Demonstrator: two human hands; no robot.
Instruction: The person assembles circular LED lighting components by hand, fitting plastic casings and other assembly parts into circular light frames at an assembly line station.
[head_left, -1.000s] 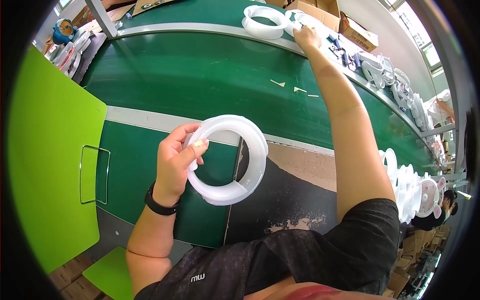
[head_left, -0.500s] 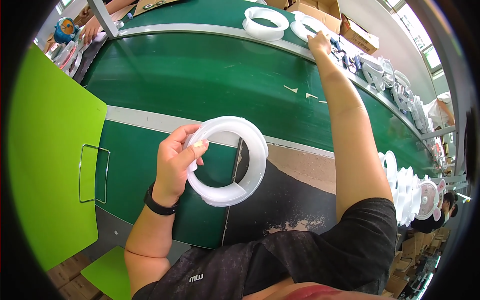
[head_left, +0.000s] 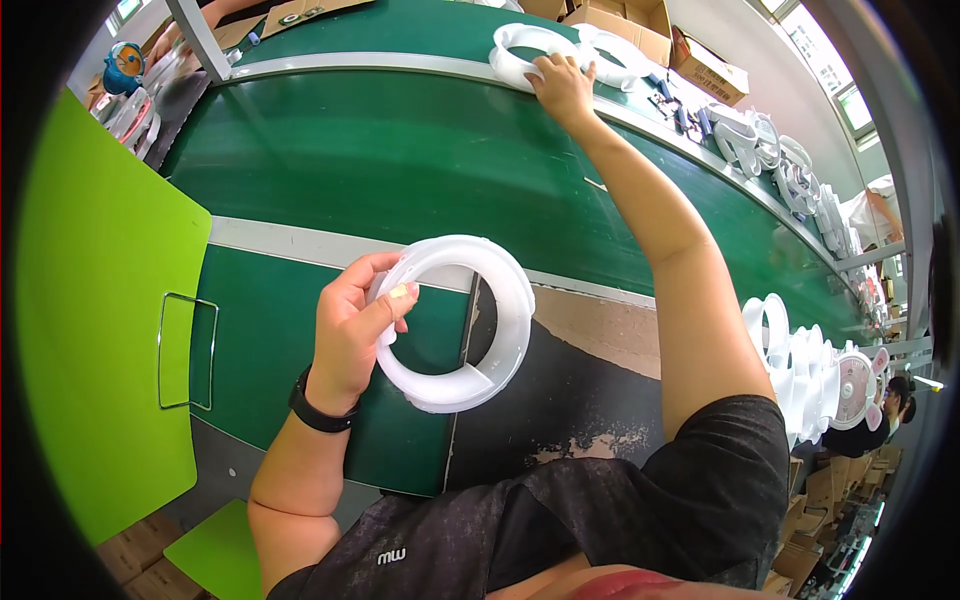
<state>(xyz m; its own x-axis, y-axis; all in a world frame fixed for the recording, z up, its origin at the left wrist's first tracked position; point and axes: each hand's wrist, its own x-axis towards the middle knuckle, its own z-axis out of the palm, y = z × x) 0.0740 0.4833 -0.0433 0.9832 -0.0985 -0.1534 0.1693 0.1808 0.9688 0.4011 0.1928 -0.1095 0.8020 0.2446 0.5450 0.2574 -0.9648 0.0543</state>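
Observation:
My left hand (head_left: pixel 352 318) grips a white plastic ring (head_left: pixel 510 335) by its left rim, thumb through the opening, holding it above the near work surface. The ring is broad and hollow, with a step on its inner wall. My right arm stretches across the green belt to the far ledge. There my right hand (head_left: pixel 563 88) has its fingers curled over the near rim of a second white plastic ring (head_left: pixel 508 68). A third white plastic ring (head_left: pixel 612 45) lies just right of it.
A green conveyor belt (head_left: pixel 390 140) runs across. Several white plastic parts (head_left: pixel 740 140) and cardboard boxes (head_left: pixel 705 68) crowd the far right. More white rings (head_left: pixel 800 375) stand by my right elbow. A lime-green panel (head_left: pixel 100 320) rises at left; another person's arm shows beyond.
My right hand has moved left, from the third ring to the second, which has shifted slightly right. My left hand and its ring stay almost still.

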